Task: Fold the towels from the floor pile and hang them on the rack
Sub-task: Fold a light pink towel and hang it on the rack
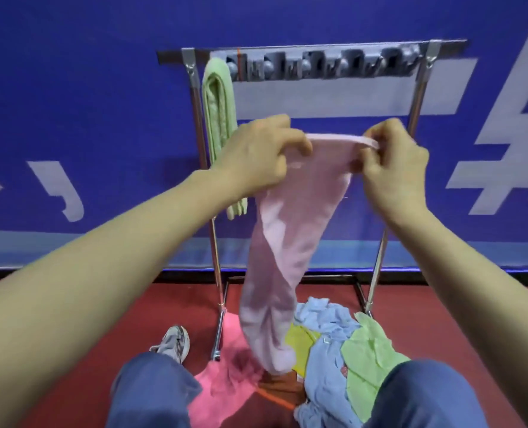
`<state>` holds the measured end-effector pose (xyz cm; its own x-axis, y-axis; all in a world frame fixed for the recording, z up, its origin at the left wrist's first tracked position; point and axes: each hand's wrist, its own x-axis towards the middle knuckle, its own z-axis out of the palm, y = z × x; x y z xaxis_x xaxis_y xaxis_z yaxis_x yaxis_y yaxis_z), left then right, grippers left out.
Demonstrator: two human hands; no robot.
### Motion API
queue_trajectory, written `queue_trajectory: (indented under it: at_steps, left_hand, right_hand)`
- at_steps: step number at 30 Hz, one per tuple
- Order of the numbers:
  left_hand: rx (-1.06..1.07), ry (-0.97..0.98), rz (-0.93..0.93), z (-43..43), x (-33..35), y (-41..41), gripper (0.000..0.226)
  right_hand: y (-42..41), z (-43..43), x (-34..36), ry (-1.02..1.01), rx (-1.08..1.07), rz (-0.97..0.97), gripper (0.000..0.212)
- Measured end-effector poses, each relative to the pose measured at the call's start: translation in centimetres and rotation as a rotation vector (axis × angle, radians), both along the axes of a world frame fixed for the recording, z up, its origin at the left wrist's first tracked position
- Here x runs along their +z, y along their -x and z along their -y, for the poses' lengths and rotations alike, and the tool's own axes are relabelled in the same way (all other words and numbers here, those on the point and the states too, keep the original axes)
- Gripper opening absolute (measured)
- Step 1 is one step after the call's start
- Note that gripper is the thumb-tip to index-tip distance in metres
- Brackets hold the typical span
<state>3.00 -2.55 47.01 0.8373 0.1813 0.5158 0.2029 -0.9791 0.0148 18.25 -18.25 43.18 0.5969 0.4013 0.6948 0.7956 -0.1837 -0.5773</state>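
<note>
Left hand (258, 152) and right hand (390, 159) pinching long pale pink terry towel (282, 242) before chrome metal rack (312, 54), folded green towel (219, 109) hung at rack's left end

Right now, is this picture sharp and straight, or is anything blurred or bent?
Head view: the rack's posts converge toward the floor and its top bar tilts, which looks like wide-angle distortion. The hooks and the lower end of the pale pink towel look smeared. The left hand and right hand are soft-edged. The light is even, with no glare.
</note>
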Motion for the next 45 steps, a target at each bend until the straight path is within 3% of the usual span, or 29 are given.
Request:
queue_trajectory:
  at_steps: [3,4,7,14,18,23,30,32,36,42,45]
  left_hand:
    - [0.026,0.051,-0.457,0.6,-1.5,1.0,0.071]
    - [0.033,0.086,-0.512,0.8,-2.0,1.3,0.072]
    - [0.055,0.122,-0.426,1.4,-1.5,1.4,0.071]
    - [0.084,0.335,-0.444,3.9,0.5,2.7,0.066]
    - [0.117,0.647,-0.331,3.0,-0.5,2.8,0.056]
    - [0.167,0.804,-0.165,1.2,-1.6,3.4,0.019]
    - [-0.002,0.534,-0.303,3.5,-3.6,2.7,0.049]
    - [-0.043,0.476,-0.316,4.2,-4.2,2.0,0.046]
    - [-0.066,0.354,-0.294,5.0,-4.7,1.1,0.016]
    - [-0.036,0.257,-0.308,4.1,-5.0,1.4,0.031]
    - [-0.016,0.361,-0.289,4.2,-4.9,1.8,0.026]
  right_hand:
    - [-0.1,0.5,-1.5,0.421,0.049,-0.114,0.012]
    - [0.0,0.8,-1.9,0.439,0.067,-0.163,0.012]
    - [0.1,1.6,-1.4,0.323,0.042,-0.142,0.010]
    - [1.1,2.4,-0.7,0.263,0.066,-0.163,0.005]
    - [1.8,2.9,-0.8,0.241,0.051,-0.142,0.009]
    - [2.8,3.5,-2.0,0.311,0.147,-0.061,0.008]
    - [4.2,3.0,-1.7,0.356,0.293,0.115,0.014]
    - [4.4,2.9,-1.4,0.359,0.323,0.125,0.016]
    - [4.4,3.0,-1.3,0.374,0.333,0.150,0.019]
    - [3.5,4.0,-1.3,0.386,0.276,0.143,0.014]
    - [3.4,4.1,-1.4,0.375,0.263,0.123,0.013]
